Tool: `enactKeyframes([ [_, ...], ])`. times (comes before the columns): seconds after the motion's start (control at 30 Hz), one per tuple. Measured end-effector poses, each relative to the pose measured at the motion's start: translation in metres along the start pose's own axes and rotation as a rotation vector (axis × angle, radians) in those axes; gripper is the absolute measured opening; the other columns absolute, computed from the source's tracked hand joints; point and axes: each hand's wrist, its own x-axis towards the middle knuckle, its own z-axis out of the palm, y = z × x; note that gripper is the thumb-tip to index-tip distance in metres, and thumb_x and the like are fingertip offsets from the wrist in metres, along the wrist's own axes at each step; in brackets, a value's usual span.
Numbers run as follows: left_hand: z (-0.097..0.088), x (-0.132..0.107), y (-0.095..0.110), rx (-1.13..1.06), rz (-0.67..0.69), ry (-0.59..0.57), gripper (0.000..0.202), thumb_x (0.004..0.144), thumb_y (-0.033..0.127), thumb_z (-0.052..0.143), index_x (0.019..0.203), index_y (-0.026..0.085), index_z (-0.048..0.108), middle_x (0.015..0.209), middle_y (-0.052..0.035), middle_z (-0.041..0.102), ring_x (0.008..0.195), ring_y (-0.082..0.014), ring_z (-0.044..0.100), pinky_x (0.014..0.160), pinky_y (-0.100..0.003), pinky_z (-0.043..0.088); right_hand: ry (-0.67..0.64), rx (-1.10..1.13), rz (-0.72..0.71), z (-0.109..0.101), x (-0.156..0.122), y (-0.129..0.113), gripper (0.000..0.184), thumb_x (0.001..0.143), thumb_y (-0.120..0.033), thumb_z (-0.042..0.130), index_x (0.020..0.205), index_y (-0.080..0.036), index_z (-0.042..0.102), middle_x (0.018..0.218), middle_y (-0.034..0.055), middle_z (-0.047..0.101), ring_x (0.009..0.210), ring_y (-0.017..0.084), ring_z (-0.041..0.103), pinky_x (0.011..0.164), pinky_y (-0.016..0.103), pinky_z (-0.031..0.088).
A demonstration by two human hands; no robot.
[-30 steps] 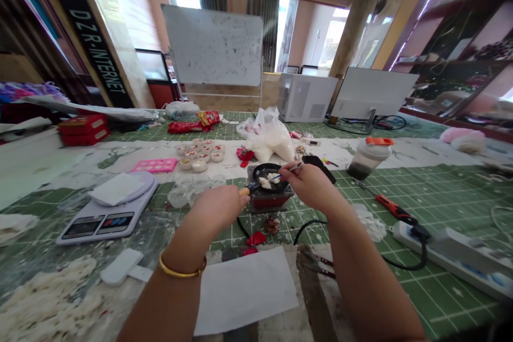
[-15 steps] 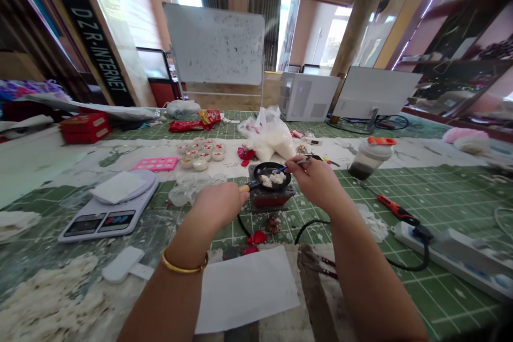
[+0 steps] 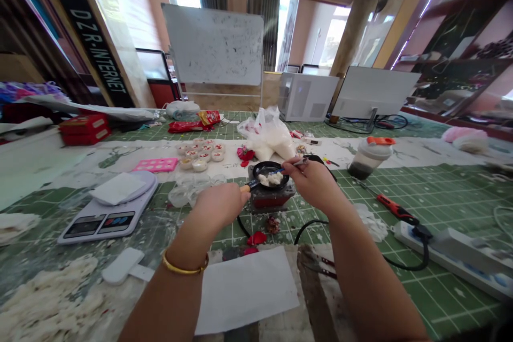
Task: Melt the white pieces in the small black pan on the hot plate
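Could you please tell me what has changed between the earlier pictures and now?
Since half a second ago, the right hand has moved slightly left with its thin tool, and the white lumps in the pan lie differently. Nothing was taken hold of or let go. The left hand still holds the handle, and the pan stays on the red-sided base.

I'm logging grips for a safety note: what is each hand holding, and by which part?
The left hand holds the black pan by its tan handle; the right hand holds a thin blue tool by its upper part.
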Motion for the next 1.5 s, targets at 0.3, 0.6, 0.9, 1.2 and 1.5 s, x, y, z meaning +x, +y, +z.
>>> enactKeyframes([
  [0.3,-0.0023,-0.0031,-0.0003,-0.017,-0.023,-0.027,0.044,0.077,0.049,0.028,0.083,0.018,0.058,0.081,-0.0093,0.064,0.07,-0.0208,0.059,0.06,-0.029,0.041,-0.018,0.051,-0.028,0.0041,-0.0013,-0.0043,0.031,0.082,-0.036,0.035,0.084,-0.02,0.061,0.079,0.0032,0.064,0.074,0.015,0.056,0.064,0.023,0.035],
  [0.6,-0.0017,-0.005,-0.0028,-0.028,0.022,0.038,0.048,0.079,0.05,0.021,0.086,0.017,0.055,0.086,-0.0105,0.063,0.072,-0.0218,0.059,0.059,-0.029,0.04,-0.019,0.019,-0.016,0.0029,-0.0033,-0.0078,0.032,0.083,-0.035,0.034,0.085,-0.019,0.062,0.079,0.0044,0.064,0.074,0.015,0.056,0.062,0.023,0.035],
  [0.9,-0.0023,-0.0043,-0.0015,-0.023,0.025,0.021,0.046,0.079,0.05,0.021,0.08,0.019,0.055,0.081,-0.0094,0.063,0.068,-0.0217,0.058,0.057,-0.031,0.041,-0.018,0.0,-0.061,0.0043,-0.003,-0.0077,0.031,0.083,-0.034,0.033,0.084,-0.02,0.06,0.077,0.0038,0.064,0.072,0.014,0.055,0.062,0.022,0.034],
  [1.2,-0.0027,-0.0044,-0.0025,-0.023,0.029,0.002,0.047,0.077,0.053,0.024,0.081,0.02,0.056,0.079,-0.0083,0.063,0.066,-0.0195,0.057,0.057,-0.028,0.04,-0.012,-0.095,-0.039,0.0006,-0.0028,-0.0082,0.029,0.083,-0.034,0.034,0.082,-0.019,0.06,0.076,0.0049,0.063,0.072,0.016,0.055,0.061,0.023,0.033],
  [1.5,-0.0023,-0.0044,-0.0021,-0.021,0.007,-0.002,0.046,0.077,0.052,0.025,0.079,0.019,0.058,0.08,-0.009,0.064,0.068,-0.0206,0.058,0.059,-0.029,0.041,-0.024,-0.087,-0.09,0.0038,-0.0035,-0.0078,0.029,0.083,-0.032,0.035,0.083,-0.019,0.061,0.074,0.0044,0.063,0.07,0.015,0.055,0.062,0.023,0.033],
])
